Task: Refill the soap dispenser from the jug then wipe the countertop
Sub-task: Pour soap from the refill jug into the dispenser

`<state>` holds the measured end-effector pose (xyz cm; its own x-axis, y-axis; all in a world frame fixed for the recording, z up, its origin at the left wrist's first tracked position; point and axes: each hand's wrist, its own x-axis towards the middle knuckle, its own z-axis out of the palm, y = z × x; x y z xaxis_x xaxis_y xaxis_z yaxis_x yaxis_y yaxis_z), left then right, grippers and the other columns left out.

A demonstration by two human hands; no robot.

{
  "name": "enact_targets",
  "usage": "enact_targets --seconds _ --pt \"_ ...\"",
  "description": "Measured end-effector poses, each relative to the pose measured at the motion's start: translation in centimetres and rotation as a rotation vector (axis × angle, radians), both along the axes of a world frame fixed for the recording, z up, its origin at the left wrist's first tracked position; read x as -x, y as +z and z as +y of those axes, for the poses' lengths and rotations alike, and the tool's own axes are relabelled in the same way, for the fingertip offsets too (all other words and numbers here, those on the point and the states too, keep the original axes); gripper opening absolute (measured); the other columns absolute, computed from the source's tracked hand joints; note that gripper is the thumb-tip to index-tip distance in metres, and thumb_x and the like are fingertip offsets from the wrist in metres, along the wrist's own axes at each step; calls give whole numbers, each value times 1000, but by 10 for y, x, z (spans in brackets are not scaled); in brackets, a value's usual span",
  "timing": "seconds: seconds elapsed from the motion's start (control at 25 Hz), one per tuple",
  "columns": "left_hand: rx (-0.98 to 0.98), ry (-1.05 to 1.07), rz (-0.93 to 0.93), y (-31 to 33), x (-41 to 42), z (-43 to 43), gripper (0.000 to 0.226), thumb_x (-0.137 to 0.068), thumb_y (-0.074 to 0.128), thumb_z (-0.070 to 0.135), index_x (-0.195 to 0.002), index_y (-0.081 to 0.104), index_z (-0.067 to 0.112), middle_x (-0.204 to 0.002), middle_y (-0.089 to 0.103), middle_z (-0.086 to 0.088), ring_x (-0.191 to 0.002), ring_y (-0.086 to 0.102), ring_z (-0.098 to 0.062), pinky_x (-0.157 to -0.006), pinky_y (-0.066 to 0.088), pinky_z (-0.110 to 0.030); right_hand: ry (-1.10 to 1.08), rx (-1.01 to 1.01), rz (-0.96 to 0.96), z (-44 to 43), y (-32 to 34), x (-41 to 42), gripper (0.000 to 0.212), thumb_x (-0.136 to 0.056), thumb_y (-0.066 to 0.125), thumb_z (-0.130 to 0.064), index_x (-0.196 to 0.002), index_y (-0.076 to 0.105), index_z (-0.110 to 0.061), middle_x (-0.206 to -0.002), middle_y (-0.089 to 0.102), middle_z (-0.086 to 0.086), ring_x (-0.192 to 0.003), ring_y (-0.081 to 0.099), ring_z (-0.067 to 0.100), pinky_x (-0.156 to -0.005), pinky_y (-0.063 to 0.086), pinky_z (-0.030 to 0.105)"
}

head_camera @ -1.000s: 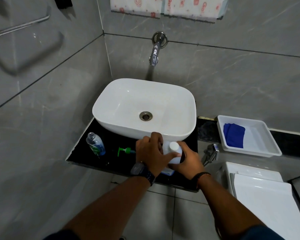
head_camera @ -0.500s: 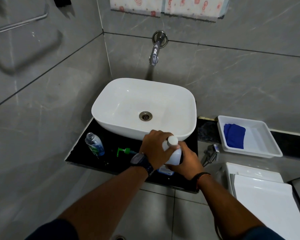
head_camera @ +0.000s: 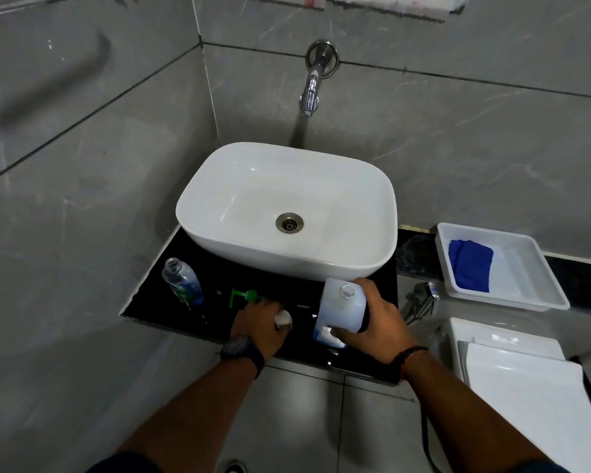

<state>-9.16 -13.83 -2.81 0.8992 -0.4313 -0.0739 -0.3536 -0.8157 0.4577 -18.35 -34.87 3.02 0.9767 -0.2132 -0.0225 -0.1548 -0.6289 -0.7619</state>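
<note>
Down at the counter edge, right hand (head_camera: 372, 319) wrapped the translucent white jug (head_camera: 342, 307) from its right side, fingers curled round the squarish plastic body, round neck uncapped and facing up. Left hand (head_camera: 258, 324), palm down with a dark watch at the wrist, closed on a small white cap (head_camera: 283, 318), probably the jug's. Clear soap dispenser bottle (head_camera: 181, 279) stood open on the glossy black countertop (head_camera: 215, 278), green pump (head_camera: 244, 297) lying just beside the left hand. Blue cloth (head_camera: 469, 269) sat folded in a white tray (head_camera: 539, 295)
</note>
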Motion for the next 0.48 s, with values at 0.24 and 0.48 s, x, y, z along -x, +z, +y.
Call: enact_targets --seconds 0.24,0.48 --pt "67 14 42 -17 -9 -2 40 -72 73 37 -102 64 14 -107 65 -9 -103 58 -29 -82 49 -36 41 12 -39 -3 -1 0 77 -56 78 -46 -117 33 -56 -105 54 -31 -94 54 -8 -68 41 1" --pt "493 599 14 -2 -16 55 50 -49 81 60 -63 53 21 -66 55 4 -64 58 -22 -58 39 -27 54 2 -18 -4 0 -1 76 -55 77 -47 -117 34 -52 -107 58 -17 -94 58 4 -71 45 16"
